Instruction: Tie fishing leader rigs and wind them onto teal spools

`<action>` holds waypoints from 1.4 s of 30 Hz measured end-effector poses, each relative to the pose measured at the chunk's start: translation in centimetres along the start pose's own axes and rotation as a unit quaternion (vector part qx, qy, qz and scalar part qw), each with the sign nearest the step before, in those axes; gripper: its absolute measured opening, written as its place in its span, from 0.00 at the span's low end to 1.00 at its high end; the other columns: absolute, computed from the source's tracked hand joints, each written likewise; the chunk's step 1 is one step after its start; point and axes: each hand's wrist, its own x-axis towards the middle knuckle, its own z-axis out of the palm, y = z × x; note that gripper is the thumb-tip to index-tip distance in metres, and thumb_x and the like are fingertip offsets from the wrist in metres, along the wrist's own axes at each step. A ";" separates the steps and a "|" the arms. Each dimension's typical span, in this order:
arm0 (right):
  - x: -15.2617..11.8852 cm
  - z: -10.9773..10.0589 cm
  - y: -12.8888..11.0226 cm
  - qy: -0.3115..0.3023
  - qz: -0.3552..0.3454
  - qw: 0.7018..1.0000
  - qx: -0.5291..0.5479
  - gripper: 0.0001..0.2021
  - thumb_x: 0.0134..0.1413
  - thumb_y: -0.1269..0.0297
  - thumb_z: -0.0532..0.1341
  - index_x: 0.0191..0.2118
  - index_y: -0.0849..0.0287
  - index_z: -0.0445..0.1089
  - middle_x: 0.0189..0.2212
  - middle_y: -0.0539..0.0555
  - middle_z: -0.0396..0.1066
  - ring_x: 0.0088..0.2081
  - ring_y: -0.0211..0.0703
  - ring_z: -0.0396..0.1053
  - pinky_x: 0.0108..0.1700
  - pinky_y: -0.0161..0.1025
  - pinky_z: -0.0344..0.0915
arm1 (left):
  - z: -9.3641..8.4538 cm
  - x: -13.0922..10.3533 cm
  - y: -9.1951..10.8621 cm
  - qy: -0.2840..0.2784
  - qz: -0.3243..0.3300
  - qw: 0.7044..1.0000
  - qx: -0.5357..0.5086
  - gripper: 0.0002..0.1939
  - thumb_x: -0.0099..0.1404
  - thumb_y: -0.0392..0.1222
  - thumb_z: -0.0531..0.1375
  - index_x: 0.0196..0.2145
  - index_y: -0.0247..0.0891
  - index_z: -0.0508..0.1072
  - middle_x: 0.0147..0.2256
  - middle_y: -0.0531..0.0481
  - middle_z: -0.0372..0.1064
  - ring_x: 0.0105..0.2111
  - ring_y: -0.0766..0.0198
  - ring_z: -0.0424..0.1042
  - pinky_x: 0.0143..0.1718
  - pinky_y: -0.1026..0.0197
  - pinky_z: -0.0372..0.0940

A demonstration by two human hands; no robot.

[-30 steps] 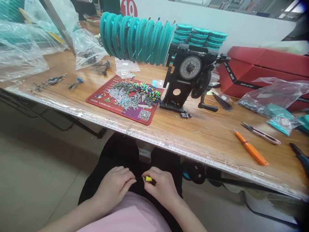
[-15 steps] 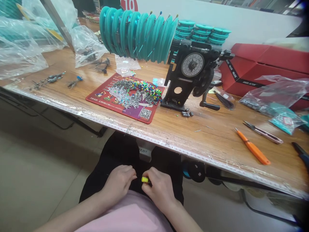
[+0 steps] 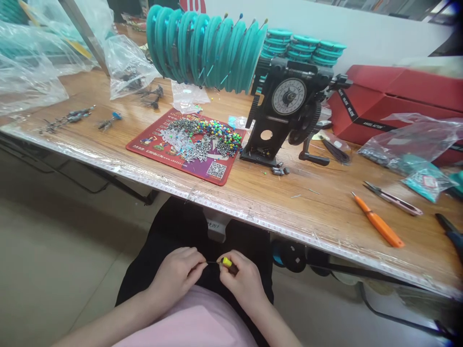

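Note:
Over my lap, my left hand point(image 3: 181, 270) is closed in a pinch, thumb against forefinger. A short thin line point(image 3: 212, 262) runs from its fingertips across to my right hand point(image 3: 243, 279). In my closed right hand sits a small dark tool with a yellow end point(image 3: 227, 261); most of its body is hidden by the fingers, so its exact kind does not show. Both hands are below the table's front edge, a short gap apart.
A black hand-cranked winder point(image 3: 282, 111) carries a row of turquoise spools point(image 3: 206, 53). Beads, swivels and snaps lie on a red mat point(image 3: 162, 156). At right are an orange-handled tool point(image 3: 379, 221), pink-handled scissors or snips point(image 3: 394, 198) and a red box point(image 3: 376, 96).
The yellow end has turned and shifted slightly up and right in my right hand. The thin line now shows between my hands, which are slightly farther apart.

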 end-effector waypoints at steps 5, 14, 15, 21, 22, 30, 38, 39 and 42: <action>-0.2 -1.4 -0.6 -0.053 0.027 0.997 0.057 0.12 0.43 0.73 0.55 0.35 0.54 0.69 0.32 0.48 0.69 0.32 0.36 0.67 0.32 0.29 0.62 | -0.5 -0.1 0.4 0.019 0.030 0.999 0.027 0.08 0.60 0.36 0.51 0.29 0.40 0.70 0.24 0.53 0.66 0.26 0.64 0.64 0.28 0.63 0.58; -0.1 -1.5 -0.9 -0.080 -0.008 0.996 0.032 0.08 0.47 0.71 0.56 0.30 0.54 0.71 0.28 0.47 0.69 0.30 0.35 0.67 0.30 0.30 0.59 | -0.4 -0.4 0.6 -0.004 0.030 0.999 0.033 0.08 0.61 0.37 0.51 0.29 0.40 0.70 0.24 0.53 0.67 0.26 0.64 0.64 0.28 0.62 0.57; -0.1 -1.5 -0.9 -0.080 -0.013 0.996 0.027 0.08 0.47 0.71 0.56 0.30 0.54 0.71 0.27 0.47 0.69 0.29 0.35 0.66 0.30 0.30 0.58 | -0.4 -0.4 0.5 -0.008 0.027 0.999 0.025 0.08 0.61 0.37 0.51 0.29 0.40 0.69 0.25 0.53 0.67 0.26 0.64 0.64 0.28 0.62 0.57; -0.3 -1.7 0.1 -0.084 -0.048 0.995 -0.009 0.12 0.45 0.76 0.54 0.30 0.53 0.71 0.27 0.45 0.68 0.28 0.33 0.65 0.30 0.29 0.57 | -0.7 -0.5 0.7 -0.027 0.018 0.999 -0.004 0.09 0.62 0.38 0.50 0.29 0.39 0.68 0.25 0.52 0.66 0.27 0.64 0.64 0.29 0.62 0.56; -0.3 -1.6 0.2 -0.085 -0.053 0.995 -0.021 0.12 0.44 0.76 0.53 0.30 0.53 0.70 0.27 0.45 0.68 0.28 0.33 0.65 0.30 0.29 0.57 | -0.8 -0.5 0.7 -0.031 0.022 0.999 -0.002 0.09 0.62 0.38 0.49 0.28 0.39 0.68 0.24 0.52 0.66 0.26 0.64 0.64 0.28 0.62 0.56; -0.3 -1.0 0.3 -0.057 -0.098 0.988 -0.108 0.11 0.37 0.76 0.54 0.27 0.57 0.69 0.23 0.47 0.68 0.24 0.34 0.63 0.26 0.30 0.53 | 0.2 -0.7 0.2 -0.067 0.091 0.994 0.003 0.12 0.63 0.36 0.46 0.26 0.36 0.66 0.22 0.51 0.63 0.24 0.65 0.61 0.28 0.62 0.55; 0.1 -1.4 0.4 -0.051 -0.031 0.997 -0.043 0.09 0.39 0.76 0.53 0.25 0.57 0.68 0.24 0.47 0.68 0.25 0.34 0.64 0.28 0.29 0.57 | -0.7 0.3 1.0 -0.088 -0.035 0.987 -0.131 0.11 0.62 0.38 0.49 0.24 0.38 0.64 0.24 0.54 0.61 0.28 0.65 0.62 0.29 0.64 0.56; 0.2 -1.5 0.3 -0.052 -0.025 0.998 -0.025 0.10 0.39 0.76 0.53 0.25 0.57 0.69 0.24 0.47 0.68 0.26 0.35 0.64 0.28 0.29 0.57 | -1.1 0.4 1.3 -0.088 -0.045 0.981 -0.169 0.10 0.62 0.38 0.49 0.24 0.38 0.64 0.25 0.54 0.61 0.29 0.65 0.62 0.31 0.64 0.57; 0.2 -1.4 -0.1 -0.063 0.004 0.996 0.061 0.10 0.40 0.77 0.53 0.24 0.58 0.69 0.23 0.47 0.68 0.26 0.34 0.64 0.27 0.28 0.57 | -2.0 0.6 2.3 -0.078 -0.041 0.944 -0.318 0.10 0.62 0.39 0.50 0.23 0.38 0.64 0.32 0.51 0.61 0.34 0.65 0.62 0.36 0.63 0.57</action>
